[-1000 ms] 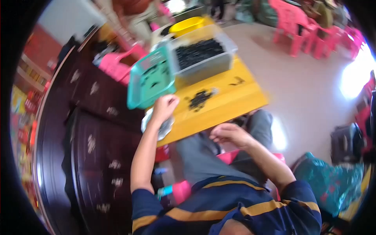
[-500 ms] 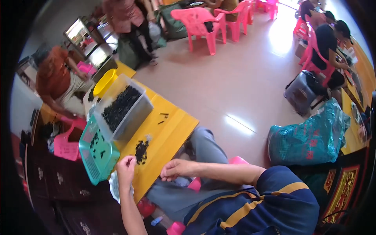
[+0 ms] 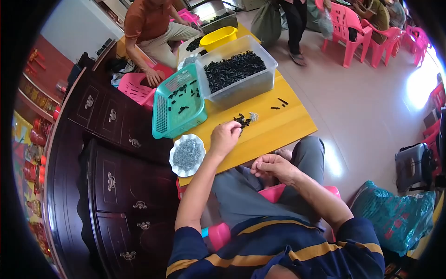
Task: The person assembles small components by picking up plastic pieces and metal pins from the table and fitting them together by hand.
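My left hand (image 3: 225, 138) is over the yellow table (image 3: 278, 139), its fingers curled together at the edge of a small pile of short black tubular pieces (image 3: 242, 120). Whatever is between those fingertips is hidden. Beside that pile lies a little heap of clear pieces (image 3: 253, 116). Off the table's near edge, above my lap, my right hand (image 3: 272, 166) is closed in a pinch; anything it holds is too small to make out. A white scalloped bowl (image 3: 173, 162) of small clear-grey pieces sits left of my left wrist.
A clear plastic bin (image 3: 241, 95) full of black pieces and a green basket (image 3: 160, 114) with several stand beyond my hands. A yellow tub (image 3: 218, 39) is farther back. Dark drawers (image 3: 125, 186) border the left. A person in orange (image 3: 148, 25) sits across.
The view has swung left, bringing the drawers and the bowl into fuller sight. My left hand has come to the black pile's edge; my right hand stays pinched above my lap.
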`<state>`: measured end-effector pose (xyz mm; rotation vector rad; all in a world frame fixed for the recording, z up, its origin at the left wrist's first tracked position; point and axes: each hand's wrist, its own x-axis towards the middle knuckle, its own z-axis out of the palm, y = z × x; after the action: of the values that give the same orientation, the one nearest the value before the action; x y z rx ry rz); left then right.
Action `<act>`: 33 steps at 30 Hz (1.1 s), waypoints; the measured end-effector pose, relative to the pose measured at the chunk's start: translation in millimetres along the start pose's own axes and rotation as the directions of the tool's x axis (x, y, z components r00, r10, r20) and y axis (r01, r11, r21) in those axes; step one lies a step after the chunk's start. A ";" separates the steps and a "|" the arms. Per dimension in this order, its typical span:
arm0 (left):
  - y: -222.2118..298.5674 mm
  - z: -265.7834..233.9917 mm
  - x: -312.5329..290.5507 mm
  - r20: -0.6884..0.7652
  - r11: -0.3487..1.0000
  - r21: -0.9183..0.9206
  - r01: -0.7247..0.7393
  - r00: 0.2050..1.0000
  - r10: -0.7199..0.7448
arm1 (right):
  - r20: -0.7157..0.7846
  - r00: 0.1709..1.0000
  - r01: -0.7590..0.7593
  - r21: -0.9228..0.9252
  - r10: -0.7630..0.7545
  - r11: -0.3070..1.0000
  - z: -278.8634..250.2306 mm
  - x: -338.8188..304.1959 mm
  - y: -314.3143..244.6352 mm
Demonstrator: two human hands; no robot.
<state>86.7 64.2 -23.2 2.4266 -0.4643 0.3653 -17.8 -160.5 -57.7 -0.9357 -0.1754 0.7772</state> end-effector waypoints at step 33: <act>34.7 72.4 -23.0 0.057 0.977 0.212 -0.016 0.998 0.004 | -0.063 0.998 0.011 0.025 -0.009 1.000 -3.4 -3.8 -13.5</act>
<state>62.1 -1.7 -68.3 2.6489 -0.4832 0.3686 -11.9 -170.0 -48.6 -0.9335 -0.1151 0.7381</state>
